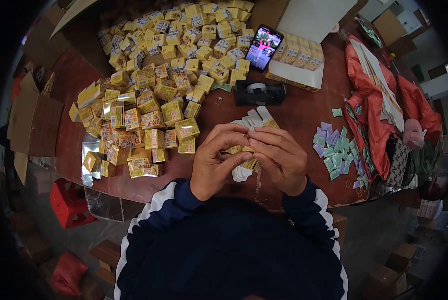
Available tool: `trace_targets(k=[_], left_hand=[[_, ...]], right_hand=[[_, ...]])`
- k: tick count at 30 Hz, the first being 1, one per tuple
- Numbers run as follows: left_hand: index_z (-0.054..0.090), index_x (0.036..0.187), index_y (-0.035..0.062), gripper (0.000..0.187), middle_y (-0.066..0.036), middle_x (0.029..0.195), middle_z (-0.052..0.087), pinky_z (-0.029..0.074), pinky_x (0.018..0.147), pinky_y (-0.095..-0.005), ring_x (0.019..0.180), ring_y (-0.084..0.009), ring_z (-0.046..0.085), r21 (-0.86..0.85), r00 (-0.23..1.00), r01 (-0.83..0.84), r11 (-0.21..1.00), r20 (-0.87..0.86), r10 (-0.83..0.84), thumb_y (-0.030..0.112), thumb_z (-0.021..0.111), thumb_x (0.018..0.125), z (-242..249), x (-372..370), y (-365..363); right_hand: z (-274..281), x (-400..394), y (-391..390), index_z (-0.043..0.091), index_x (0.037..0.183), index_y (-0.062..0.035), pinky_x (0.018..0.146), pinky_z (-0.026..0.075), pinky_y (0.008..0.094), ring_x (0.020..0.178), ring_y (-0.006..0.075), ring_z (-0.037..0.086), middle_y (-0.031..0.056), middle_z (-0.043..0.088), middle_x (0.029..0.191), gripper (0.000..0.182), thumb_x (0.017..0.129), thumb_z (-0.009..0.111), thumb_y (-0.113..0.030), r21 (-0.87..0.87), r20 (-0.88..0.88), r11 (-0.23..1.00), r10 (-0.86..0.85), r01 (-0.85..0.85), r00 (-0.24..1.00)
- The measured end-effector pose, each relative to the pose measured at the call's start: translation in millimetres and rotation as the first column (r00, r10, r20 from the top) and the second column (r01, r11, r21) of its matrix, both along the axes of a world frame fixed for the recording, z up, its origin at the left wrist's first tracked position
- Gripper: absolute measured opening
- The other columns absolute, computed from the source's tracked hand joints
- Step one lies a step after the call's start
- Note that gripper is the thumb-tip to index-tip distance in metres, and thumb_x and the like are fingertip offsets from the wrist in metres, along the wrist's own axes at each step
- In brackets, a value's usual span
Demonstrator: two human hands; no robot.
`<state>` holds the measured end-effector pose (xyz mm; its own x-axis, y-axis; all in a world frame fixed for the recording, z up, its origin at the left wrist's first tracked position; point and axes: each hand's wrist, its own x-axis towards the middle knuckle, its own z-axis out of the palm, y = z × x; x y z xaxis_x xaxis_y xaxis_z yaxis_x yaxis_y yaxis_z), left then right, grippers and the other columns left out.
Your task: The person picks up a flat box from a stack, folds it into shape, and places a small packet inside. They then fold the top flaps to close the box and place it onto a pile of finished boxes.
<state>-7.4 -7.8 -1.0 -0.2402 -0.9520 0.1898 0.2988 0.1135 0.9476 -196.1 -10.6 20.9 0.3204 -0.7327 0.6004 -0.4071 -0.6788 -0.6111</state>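
Observation:
My left hand [215, 159] and my right hand [280, 156] meet over the table's near middle, fingers curled and fingertips pinched together. Whatever small thing lies between the fingertips is too hidden to name. Beneath them is a stack of flat white and yellow carton blanks [256, 118], its flaps showing beyond the fingers and below. To the left lies a heap of small yellow printed boxes [151, 119], many of them in shiny wrap. Small green and purple sachets [336, 155] are scattered right of my right hand.
A black tape dispenser [260, 94] stands beyond the hands, with a lit phone [264, 48] behind it. An open carton [296, 75] holds rows of boxes. More yellow boxes [184, 35] fill the back. Red plastic bags [369, 110] lie right; a red stool [70, 204] stands left.

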Motion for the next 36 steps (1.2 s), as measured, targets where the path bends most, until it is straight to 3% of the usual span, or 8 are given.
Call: trace_targets(k=[9,11,12,14,21,25,27,36], left_hand=[[0.065,0.105,0.0049,0.023,-0.01,0.127,0.052,0.057,0.075,-0.0275,0.109,-0.0191,0.061,-0.075,0.991,0.002,0.997,0.134,0.008,0.001,0.075,0.084,0,5,-3],[0.064,0.107,0.0053,0.03,-0.013,0.124,0.055,0.056,0.079,-0.0321,0.107,-0.0264,0.062,-0.289,0.933,-0.045,0.956,0.33,0.143,0.002,0.077,0.081,5,11,-16],[0.062,0.112,0.0062,0.037,-0.015,0.123,0.056,0.053,0.081,-0.0356,0.105,-0.0316,0.061,-0.53,0.812,-0.072,0.845,0.461,0.358,0.002,0.077,0.079,20,25,-30],[0.06,0.118,0.0076,0.042,-0.015,0.124,0.056,0.054,0.08,-0.0362,0.106,-0.0308,0.061,-0.599,0.612,-0.229,0.767,0.524,0.592,0.0,0.075,0.08,31,51,-51],[0.048,0.137,0.009,0.063,-0.018,0.131,0.055,0.039,0.104,-0.0484,0.112,-0.0395,0.057,-0.84,-0.085,-0.087,0.536,0.542,0.836,0.006,0.075,0.08,22,113,-90],[0.055,0.13,0.0051,0.056,-0.018,0.124,0.06,0.043,0.1,-0.0448,0.117,-0.0382,0.055,-0.7,0.486,-0.142,0.7,0.566,0.666,0.005,0.076,0.078,21,63,-61],[0.057,0.126,0.0031,0.053,-0.018,0.122,0.06,0.046,0.096,-0.0438,0.114,-0.0387,0.055,-0.59,0.599,0.008,0.807,0.649,0.469,0.006,0.077,0.077,4,35,-44],[0.057,0.126,0.006,0.058,-0.012,0.119,0.061,0.04,0.102,-0.0452,0.115,-0.0332,0.054,-0.387,0.477,0.271,0.882,0.849,0.226,0.017,0.079,0.073,-52,1,-16]], right_hand=[[-12,-9,4,0.073,0.111,-0.0037,0.096,0.051,0.0382,0.117,0.033,0.062,0.0138,0.067,0.12,0.03,0.082,0.071,0.001,0.088,0.01,0.988,0.128,-0.129,0.992],[-7,-12,7,0.07,0.118,-0.0032,0.097,0.05,0.0357,0.118,0.0304,0.061,0.0147,0.065,0.126,0.033,0.085,0.067,0.002,0.144,0.024,0.99,-0.014,0.01,1.0],[-3,-14,8,0.07,0.118,-0.0032,0.097,0.05,0.0357,0.118,0.0304,0.061,0.0147,0.065,0.126,0.033,0.085,0.067,0.002,0.143,0.021,0.99,-0.018,0.015,1.0],[3,-20,10,0.066,0.124,-0.002,0.098,0.048,0.0329,0.12,0.0252,0.059,0.0146,0.063,0.131,0.034,0.09,0.064,-0.001,0.519,0.524,0.854,-0.29,-0.03,0.801],[-60,-72,-7,0.065,0.116,0.0,0.082,0.054,0.0348,0.097,0.0266,0.067,0.0163,0.066,0.114,0.027,0.09,0.067,-0.008,0.516,-0.084,0.758,-0.42,0.4,0.904],[-86,-74,-17,0.063,0.119,0.0008,0.075,0.054,0.0343,0.09,0.0244,0.068,0.0146,0.068,0.105,0.041,0.085,0.075,-0.019,0.321,-0.397,0.777,-0.408,0.541,0.822],[-90,-68,-24,0.063,0.115,-0.0012,0.071,0.053,0.0379,0.079,0.0303,0.066,0.0142,0.065,0.087,0.052,0.075,0.084,-0.027,0.22,-0.536,0.775,-0.412,0.593,0.737],[-98,-78,-39,0.061,0.104,-0.0036,0.068,0.051,0.0381,0.078,0.0255,0.063,0.0109,0.061,0.089,0.051,0.068,0.089,-0.027,0.479,-0.576,0.642,-0.285,0.599,0.766]])
